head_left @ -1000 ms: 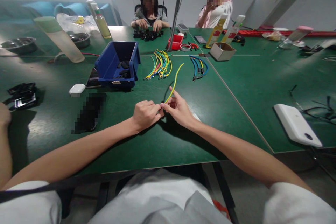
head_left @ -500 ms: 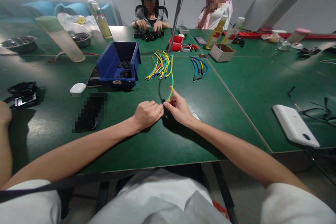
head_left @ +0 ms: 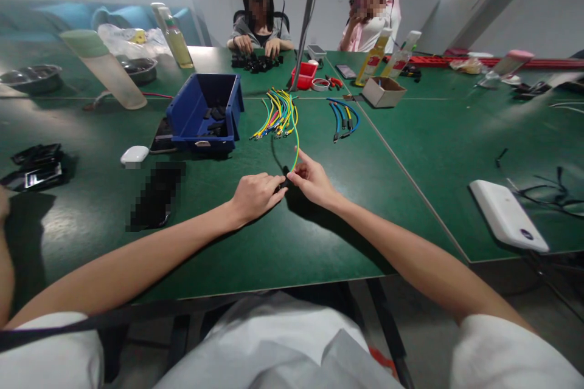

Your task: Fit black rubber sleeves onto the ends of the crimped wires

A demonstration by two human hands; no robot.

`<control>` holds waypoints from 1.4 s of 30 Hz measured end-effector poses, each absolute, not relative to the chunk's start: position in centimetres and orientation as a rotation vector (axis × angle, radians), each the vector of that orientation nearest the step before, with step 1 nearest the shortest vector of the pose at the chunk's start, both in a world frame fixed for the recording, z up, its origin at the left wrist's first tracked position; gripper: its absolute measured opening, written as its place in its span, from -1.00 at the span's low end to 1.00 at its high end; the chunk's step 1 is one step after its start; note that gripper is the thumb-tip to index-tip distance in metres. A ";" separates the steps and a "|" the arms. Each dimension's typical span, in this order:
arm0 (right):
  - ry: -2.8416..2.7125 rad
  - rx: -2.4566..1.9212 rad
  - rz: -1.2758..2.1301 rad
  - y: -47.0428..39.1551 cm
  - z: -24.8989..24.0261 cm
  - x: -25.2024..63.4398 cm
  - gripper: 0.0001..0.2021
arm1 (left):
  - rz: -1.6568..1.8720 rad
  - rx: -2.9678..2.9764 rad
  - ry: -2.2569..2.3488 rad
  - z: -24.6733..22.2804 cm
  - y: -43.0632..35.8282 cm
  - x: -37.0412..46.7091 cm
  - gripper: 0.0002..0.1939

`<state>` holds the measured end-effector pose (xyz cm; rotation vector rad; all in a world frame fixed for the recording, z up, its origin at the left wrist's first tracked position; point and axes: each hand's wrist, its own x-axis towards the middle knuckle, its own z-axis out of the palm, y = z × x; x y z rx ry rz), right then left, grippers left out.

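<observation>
My left hand is closed on a small black connector near the middle of the green table. The fingertips of my right hand pinch a yellow-green wire where it meets the black piece. That wire curves upward from my fingers. Just beyond my hands lies a bundle of yellow, green and blue wires. To its right are several blue and yellow wires with black ends. A blue bin at the left holds black parts.
A blurred dark object and a white case lie left of my hands. At the right are a white power bank and glasses. Bottles, a carton and a metal pole stand farther back, where two people sit.
The fingers of my left hand have loosened and spread a little, so more of the black connector shows. The camera view has shifted slightly.
</observation>
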<state>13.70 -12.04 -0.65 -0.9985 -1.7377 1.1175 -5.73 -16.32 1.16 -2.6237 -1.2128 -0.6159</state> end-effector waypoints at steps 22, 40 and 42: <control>-1.753 -1.069 0.888 -9.8 -0.5 15.0 -0.31 | -1.118 -2.097 -1.728 6.0 -11.4 -9.8 -0.74; -1.728 -1.175 0.779 -8.9 -0.3 15.8 -0.36 | -0.132 -2.127 -2.400 6.0 1.0 -17.7 -0.57; -1.734 -1.172 0.777 -8.7 -0.4 15.9 -0.36 | -0.128 -2.145 -2.446 5.6 1.5 -18.0 -0.60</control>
